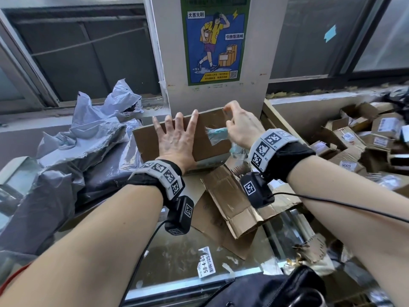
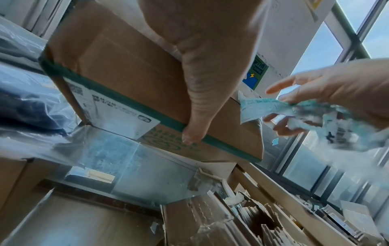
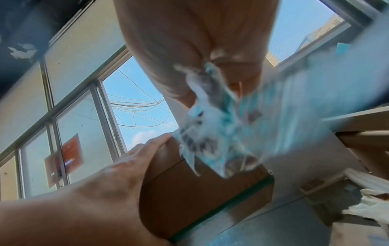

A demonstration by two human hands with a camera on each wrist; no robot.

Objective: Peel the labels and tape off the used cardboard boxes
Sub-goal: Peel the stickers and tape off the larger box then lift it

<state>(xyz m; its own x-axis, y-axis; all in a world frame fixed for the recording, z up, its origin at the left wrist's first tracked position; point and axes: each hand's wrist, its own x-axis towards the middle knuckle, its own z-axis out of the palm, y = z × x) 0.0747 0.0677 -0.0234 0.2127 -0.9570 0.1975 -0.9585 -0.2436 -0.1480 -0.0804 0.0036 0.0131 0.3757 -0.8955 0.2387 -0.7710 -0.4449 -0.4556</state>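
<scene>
Box: brown cardboard box (image 1: 205,131) at frame centre in the head view, standing on the metal counter (image 1: 194,247) against the pillar with the poster (image 1: 214,38).
Left hand: left hand (image 1: 177,138) flat on the top face, fingers splayed and straight, thumb down over the near edge; likely pinning the carton so the pull cannot drag it.
Right hand: right hand (image 1: 241,127) at the box's right side, gripping a crumpled wad of teal-and-white tape (image 2: 271,106), thumb and forefinger raised towards the far top corner.
Tape: one end apparently fixed to the right face, the rest bunched and blurred; motion likely.
Label: white shipping label (image 2: 118,109) stuck on the near side, below a green tape band (image 2: 130,101) along the edge; not yet peeled.
Edges: pillar tight behind, grey plastic mailers (image 1: 88,138) crowding centre left, flattened cardboard (image 1: 230,207) lying just in front.
Open room: lower right, towards the bin of parcels (image 1: 363,134); seemingly the freest line for the pull.
Risk: tape tearing short near the corner.
</scene>
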